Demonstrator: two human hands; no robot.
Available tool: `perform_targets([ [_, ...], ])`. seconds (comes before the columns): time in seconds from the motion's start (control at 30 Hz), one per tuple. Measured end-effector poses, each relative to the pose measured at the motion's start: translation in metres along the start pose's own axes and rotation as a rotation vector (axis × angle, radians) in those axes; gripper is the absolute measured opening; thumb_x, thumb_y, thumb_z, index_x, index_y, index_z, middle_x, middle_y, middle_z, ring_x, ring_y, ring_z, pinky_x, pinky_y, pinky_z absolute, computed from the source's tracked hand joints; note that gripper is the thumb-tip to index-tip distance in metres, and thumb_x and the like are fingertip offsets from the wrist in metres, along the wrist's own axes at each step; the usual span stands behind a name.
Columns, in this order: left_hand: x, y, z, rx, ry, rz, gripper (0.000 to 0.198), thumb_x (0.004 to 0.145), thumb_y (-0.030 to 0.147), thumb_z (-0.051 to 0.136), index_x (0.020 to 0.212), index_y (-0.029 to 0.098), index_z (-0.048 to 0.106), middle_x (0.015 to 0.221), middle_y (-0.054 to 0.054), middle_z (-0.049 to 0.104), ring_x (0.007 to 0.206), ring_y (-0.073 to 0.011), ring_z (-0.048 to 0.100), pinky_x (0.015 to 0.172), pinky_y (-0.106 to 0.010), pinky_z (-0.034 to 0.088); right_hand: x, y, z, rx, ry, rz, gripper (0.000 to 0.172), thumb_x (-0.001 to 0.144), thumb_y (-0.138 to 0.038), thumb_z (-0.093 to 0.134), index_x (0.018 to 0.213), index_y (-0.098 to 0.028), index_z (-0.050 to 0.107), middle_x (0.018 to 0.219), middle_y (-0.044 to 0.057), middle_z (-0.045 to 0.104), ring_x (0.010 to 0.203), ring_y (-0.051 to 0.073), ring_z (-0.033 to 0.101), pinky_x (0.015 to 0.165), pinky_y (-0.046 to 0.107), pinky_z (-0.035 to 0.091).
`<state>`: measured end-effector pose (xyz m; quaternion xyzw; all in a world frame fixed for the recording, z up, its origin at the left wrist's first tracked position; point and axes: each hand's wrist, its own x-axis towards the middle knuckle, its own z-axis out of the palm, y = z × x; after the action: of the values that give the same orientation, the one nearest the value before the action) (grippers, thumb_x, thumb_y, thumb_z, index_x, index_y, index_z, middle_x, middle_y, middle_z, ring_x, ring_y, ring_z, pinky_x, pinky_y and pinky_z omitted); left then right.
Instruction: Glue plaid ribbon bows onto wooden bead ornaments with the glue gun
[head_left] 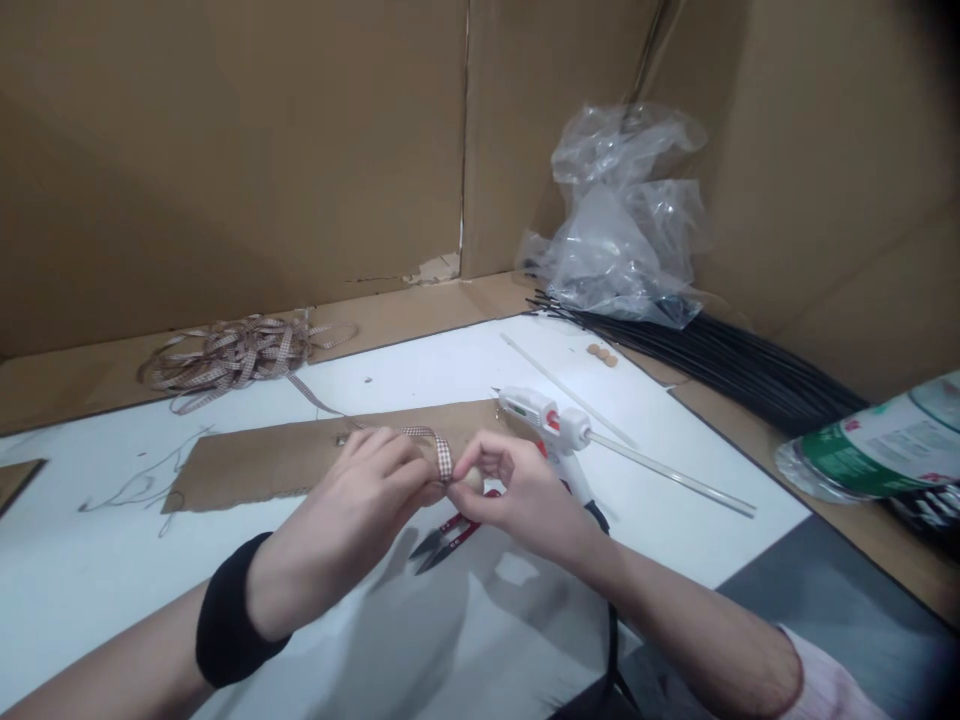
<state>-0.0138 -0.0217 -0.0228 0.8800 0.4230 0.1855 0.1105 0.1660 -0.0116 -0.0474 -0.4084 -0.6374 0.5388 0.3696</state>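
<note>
A narrow brown-and-white checked ribbon (444, 455) bends down between my two hands above the table. My left hand (367, 490) is closed, its fingertips pinching the ribbon near its lower end. My right hand (517, 490) meets it there, thumb and forefinger closed at the ribbon's edge. A pale rounded thing (472, 482) shows beneath my right fingers, partly hidden; I cannot make out its kind. Below the hands lie thread snips (442, 548) with dark blades and red handles, partly covered by my right hand. Behind the hands is a cardboard strip (247, 465).
A white glue gun (551, 418) with a clear glue stick lies right of my hands, its cord running down. Further back are a ribbon heap (232, 355), small wooden discs (602, 355), black rods (720, 360), a plastic bag (622, 230) and a green-labelled bottle (877, 440). Cardboard walls (225, 150) stand behind.
</note>
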Motion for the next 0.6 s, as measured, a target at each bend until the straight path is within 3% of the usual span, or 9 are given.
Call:
perform_targets([
  [0.17, 0.001, -0.002, 0.001, -0.058, -0.097, 0.051, 0.025, 0.077, 0.004, 0.038, 0.069, 0.02, 0.056, 0.065, 0.0, 0.057, 0.066, -0.0159, 0.05, 0.071, -0.029, 0.035, -0.004, 0.005, 0.004, -0.057, -0.053, -0.045, 0.01, 0.066, -0.011, 0.058, 0.072, -0.019, 0.054, 0.063, -0.004, 0.055, 0.053, 0.008, 0.048, 0.05, 0.02, 0.039],
  [0.27, 0.005, -0.001, -0.001, -0.194, -0.113, -0.088, 0.024, 0.082, 0.015, 0.039, 0.067, 0.02, 0.057, 0.061, 0.0, 0.056, 0.059, -0.0154, 0.049, 0.062, -0.025, 0.036, -0.006, 0.004, 0.004, -0.06, -0.052, -0.055, 0.009, 0.067, -0.012, 0.058, 0.072, -0.019, 0.055, 0.066, -0.004, 0.056, 0.054, 0.008, 0.05, 0.049, 0.019, 0.039],
  [0.4, 0.009, -0.001, -0.002, -0.552, -0.23, -0.351, 0.027, 0.084, 0.028, 0.041, 0.065, 0.018, 0.057, 0.057, 0.001, 0.054, 0.053, -0.0128, 0.047, 0.05, -0.021, 0.034, -0.006, 0.002, 0.003, -0.05, -0.02, -0.077, 0.008, 0.069, -0.013, 0.057, 0.073, -0.019, 0.056, 0.069, -0.002, 0.058, 0.06, 0.01, 0.054, 0.051, 0.02, 0.042],
  [0.6, 0.008, 0.002, -0.004, -0.522, -0.189, -0.367, 0.027, 0.082, 0.03, 0.044, 0.065, 0.019, 0.062, 0.062, 0.001, 0.06, 0.06, -0.0146, 0.053, 0.059, -0.022, 0.038, -0.004, 0.003, 0.001, -0.089, -0.028, -0.081, 0.008, 0.068, -0.012, 0.057, 0.072, -0.018, 0.055, 0.067, -0.002, 0.056, 0.058, 0.01, 0.052, 0.053, 0.021, 0.041],
])
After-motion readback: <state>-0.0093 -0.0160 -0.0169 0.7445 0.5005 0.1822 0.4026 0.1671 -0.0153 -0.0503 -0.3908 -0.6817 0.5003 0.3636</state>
